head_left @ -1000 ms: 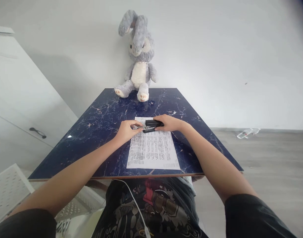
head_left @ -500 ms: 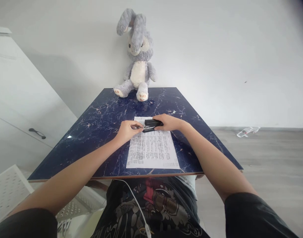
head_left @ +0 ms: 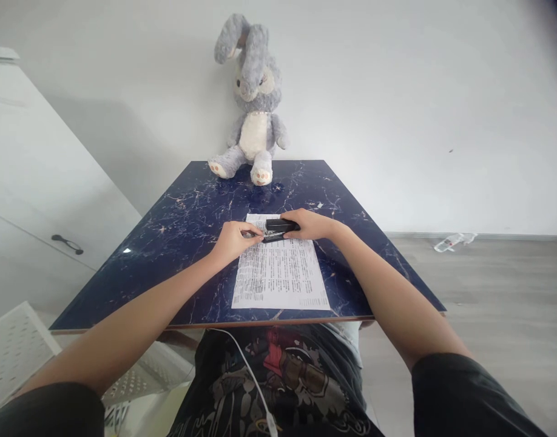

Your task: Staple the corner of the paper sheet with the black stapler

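Note:
A black stapler (head_left: 281, 226) lies over the upper part of a printed sheet of paper (head_left: 283, 273), its jaws apart and a metal strip showing between them. My right hand (head_left: 311, 224) is closed round its right end, thumb on the near side. From the left, my left hand (head_left: 236, 240) reaches to the stapler's other end, thumb and fingertips pinched together at the lower jaw. Whatever sits between those fingertips is too small to make out. Dense lines of text cover the sheet, which lies flat on the dark blue marbled table (head_left: 192, 200).
A grey plush rabbit (head_left: 255, 133) sits at the table's far edge against the wall. To the left stands a white cabinet (head_left: 42, 182) with a dark handle. A white cable (head_left: 246, 364) hangs over my shirt. Clear plastic packaging (head_left: 454, 242) lies on the floor at right.
Both hands and the stapler stay in nearly the same place. At most, my left fingertips have shifted slightly at the stapler's front end.

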Tool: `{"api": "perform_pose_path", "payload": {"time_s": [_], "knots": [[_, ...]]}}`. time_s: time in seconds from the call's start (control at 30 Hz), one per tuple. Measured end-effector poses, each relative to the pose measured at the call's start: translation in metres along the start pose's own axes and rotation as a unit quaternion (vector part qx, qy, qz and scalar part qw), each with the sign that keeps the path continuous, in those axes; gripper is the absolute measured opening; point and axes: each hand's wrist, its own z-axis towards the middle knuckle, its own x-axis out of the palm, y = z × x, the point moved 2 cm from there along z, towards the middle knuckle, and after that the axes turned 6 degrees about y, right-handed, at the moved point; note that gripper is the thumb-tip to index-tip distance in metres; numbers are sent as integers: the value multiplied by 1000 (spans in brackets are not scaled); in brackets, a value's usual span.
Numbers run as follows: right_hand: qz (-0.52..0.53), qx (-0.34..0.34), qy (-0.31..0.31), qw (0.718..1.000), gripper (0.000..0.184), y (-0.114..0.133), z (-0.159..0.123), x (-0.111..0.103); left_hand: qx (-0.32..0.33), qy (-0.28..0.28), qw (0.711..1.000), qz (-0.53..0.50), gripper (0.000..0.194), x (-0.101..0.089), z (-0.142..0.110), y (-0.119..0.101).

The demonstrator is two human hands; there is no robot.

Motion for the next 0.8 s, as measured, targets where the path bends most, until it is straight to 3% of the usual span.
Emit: {"api": "perform_pose_path", "payload": {"time_s": [0.57,0.8], "knots": [[11,-9,-7,1000,20,-4,0,0,26,108,993,35,17,-26,-1,5],[-12,-57,-38,998,22,6,2,0,35,98,994,15,6,-22,-1,1]]}}
